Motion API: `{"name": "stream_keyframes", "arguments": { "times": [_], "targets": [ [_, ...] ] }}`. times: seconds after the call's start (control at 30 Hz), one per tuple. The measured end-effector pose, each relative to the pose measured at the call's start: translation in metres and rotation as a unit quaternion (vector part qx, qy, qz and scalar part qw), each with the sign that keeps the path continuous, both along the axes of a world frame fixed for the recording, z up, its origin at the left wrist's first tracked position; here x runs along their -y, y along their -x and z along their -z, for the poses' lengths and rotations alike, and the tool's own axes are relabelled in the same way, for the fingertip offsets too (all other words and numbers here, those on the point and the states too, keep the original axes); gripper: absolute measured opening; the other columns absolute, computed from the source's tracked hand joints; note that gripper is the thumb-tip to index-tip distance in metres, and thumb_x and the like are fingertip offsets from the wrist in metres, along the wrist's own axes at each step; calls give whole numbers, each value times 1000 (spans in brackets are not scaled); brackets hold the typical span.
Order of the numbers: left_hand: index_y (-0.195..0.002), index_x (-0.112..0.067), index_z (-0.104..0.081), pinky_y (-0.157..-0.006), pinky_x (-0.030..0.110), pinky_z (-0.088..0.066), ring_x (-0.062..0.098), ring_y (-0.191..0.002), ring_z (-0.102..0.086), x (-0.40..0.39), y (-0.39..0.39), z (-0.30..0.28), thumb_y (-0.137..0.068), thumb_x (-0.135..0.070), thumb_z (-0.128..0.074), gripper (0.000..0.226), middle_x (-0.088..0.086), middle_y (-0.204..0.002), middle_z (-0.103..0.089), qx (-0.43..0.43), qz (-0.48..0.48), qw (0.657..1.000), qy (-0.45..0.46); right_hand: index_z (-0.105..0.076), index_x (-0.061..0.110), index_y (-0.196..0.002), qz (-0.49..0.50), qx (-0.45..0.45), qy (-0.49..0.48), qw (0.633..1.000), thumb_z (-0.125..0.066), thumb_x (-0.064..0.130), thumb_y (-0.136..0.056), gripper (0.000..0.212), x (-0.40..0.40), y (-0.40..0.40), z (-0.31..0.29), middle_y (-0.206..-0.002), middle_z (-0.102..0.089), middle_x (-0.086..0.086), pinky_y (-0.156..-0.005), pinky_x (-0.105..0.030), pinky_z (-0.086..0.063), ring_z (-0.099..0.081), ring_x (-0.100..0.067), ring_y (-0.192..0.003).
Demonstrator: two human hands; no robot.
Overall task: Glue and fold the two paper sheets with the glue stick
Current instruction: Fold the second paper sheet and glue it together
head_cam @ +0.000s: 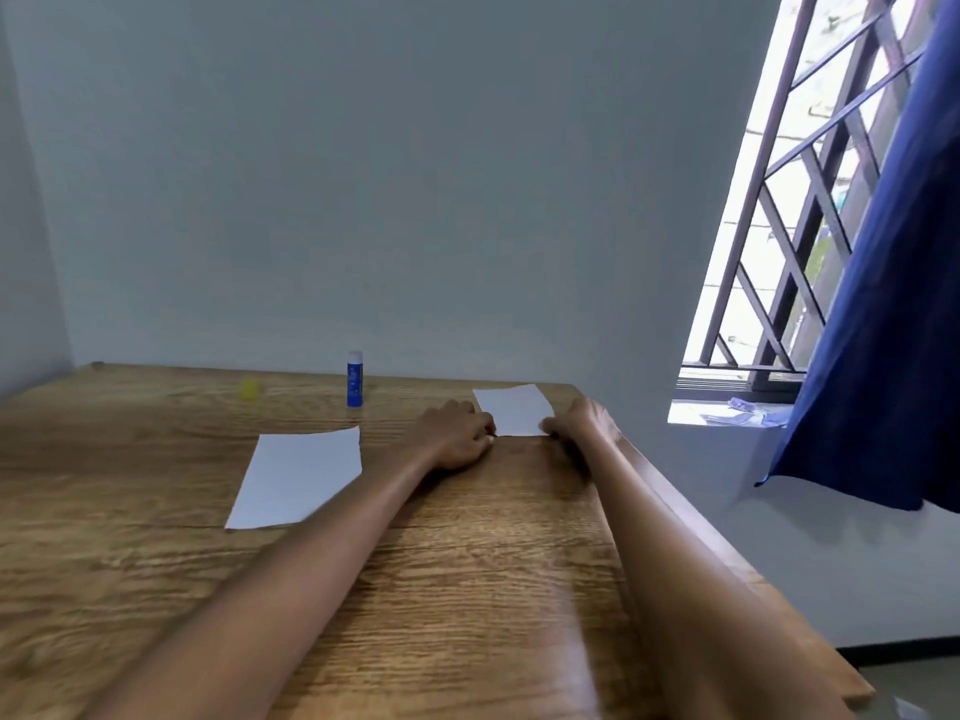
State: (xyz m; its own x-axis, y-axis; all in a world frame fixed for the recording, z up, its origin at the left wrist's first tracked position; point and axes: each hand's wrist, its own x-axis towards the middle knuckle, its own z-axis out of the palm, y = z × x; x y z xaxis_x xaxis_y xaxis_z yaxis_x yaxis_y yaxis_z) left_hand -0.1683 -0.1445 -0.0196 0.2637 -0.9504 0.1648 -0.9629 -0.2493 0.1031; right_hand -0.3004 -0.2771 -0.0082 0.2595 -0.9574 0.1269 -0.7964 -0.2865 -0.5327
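A small white paper sheet (514, 409), apparently folded, lies near the far right corner of the wooden table (467, 537). My left hand (456, 433) has its fingertips on the sheet's near left corner. My right hand (584, 420) touches its near right corner. A larger white sheet (298, 475) lies flat to the left, untouched. The blue glue stick (355, 379) stands upright at the back of the table, cap off. Its yellow cap (250, 388) lies further left.
The table's back edge meets a grey wall. Its right edge runs beside a barred window (810, 226) with a blue curtain (893, 304). A window sill (727, 413) holds some small items.
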Motion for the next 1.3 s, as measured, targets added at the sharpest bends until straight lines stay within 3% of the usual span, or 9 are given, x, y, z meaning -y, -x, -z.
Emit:
{"name": "stream_keyframes", "arguments": {
  "times": [0.1, 0.2, 0.33, 0.5, 0.6, 0.73, 0.93, 1.13, 1.3],
  "targets": [
    [-132, -27, -47, -101, 43, -34, 26, -129, -38, 0, 2, 1, -98, -42, -34, 39, 8, -139, -45, 7, -3, 1000, -3, -55, 12, -86, -13, 65, 1, 998, -64, 23, -77, 17, -2, 0, 4, -100, -62, -9, -69, -29, -39, -58, -29, -101],
    [-131, -25, -50, -100, 43, -34, 26, -128, -38, -7, 6, -4, -98, -39, -37, 38, 9, -138, -45, -3, -4, 1000, 12, -58, 10, -98, -54, 218, 2, 974, -60, 13, -76, 22, -7, 3, 6, -101, -61, -9, -74, -32, -47, -58, -28, -100],
    [-122, -20, -58, -97, 42, -39, 25, -123, -44, -29, 7, -28, -93, -26, -46, 32, 8, -133, -50, -11, 16, 986, 167, -55, 13, -105, -160, 344, 18, 925, -70, 7, -75, 34, -23, 13, -16, -97, -62, -9, -62, -21, -52, -60, -12, -75],
    [-127, -15, -56, -97, 37, -38, 26, -121, -48, -65, 1, -69, -88, -21, -60, 40, 8, -132, -53, 56, 5, 925, 376, -67, 7, -91, -302, 300, 37, 904, -72, 9, -81, 12, -52, 24, -68, -82, -66, -8, -74, -32, -55, -65, -18, -79],
    [-133, -13, -52, -104, 36, -35, 24, -128, -46, -82, 2, -88, -88, -31, -62, 50, 6, -139, -53, 34, 22, 932, 360, -72, 8, -91, -339, 263, 45, 902, -70, 17, -84, 12, -74, 24, -90, -89, -69, -6, -80, -34, -53, -63, -18, -85],
    [-112, -14, -68, -82, 32, -47, 22, -103, -62, -101, 5, -96, -88, -27, -59, 28, 6, -116, -68, -108, 16, 943, 315, -74, 12, -89, -361, 256, 53, 895, -72, 22, -83, 12, -104, 6, -102, -85, -69, -3, -81, -35, -53, -63, -16, -83],
    [-94, -8, -75, -75, 22, -39, 19, -95, -64, -134, -16, -86, -86, -16, -61, 18, 6, -102, -73, -266, -100, 857, 429, -73, 14, -98, -252, 359, 81, 895, -74, 25, -79, 22, -128, -23, -84, -91, -71, 3, -75, -21, -46, -61, -5, -81],
    [-99, -4, -72, -93, 46, -51, 33, -102, -64, -161, -37, -67, -84, -16, -67, 19, 14, -108, -70, -494, -140, 722, 464, -67, 3, -107, -233, 406, -141, 872, -72, 28, -83, 36, -150, -47, -40, -81, -65, -7, -68, -24, -53, -58, -14, -70],
    [-106, 0, -68, -84, 41, -55, 32, -94, -65, -169, -52, -51, -84, -20, -69, 30, 15, -104, -68, -545, -158, 691, 448, -68, -2, -100, -271, 396, -125, 868, -67, 14, -86, 21, -159, -67, -28, -75, -64, -2, -53, -14, -49, -53, -9, -58]
  ]
}}
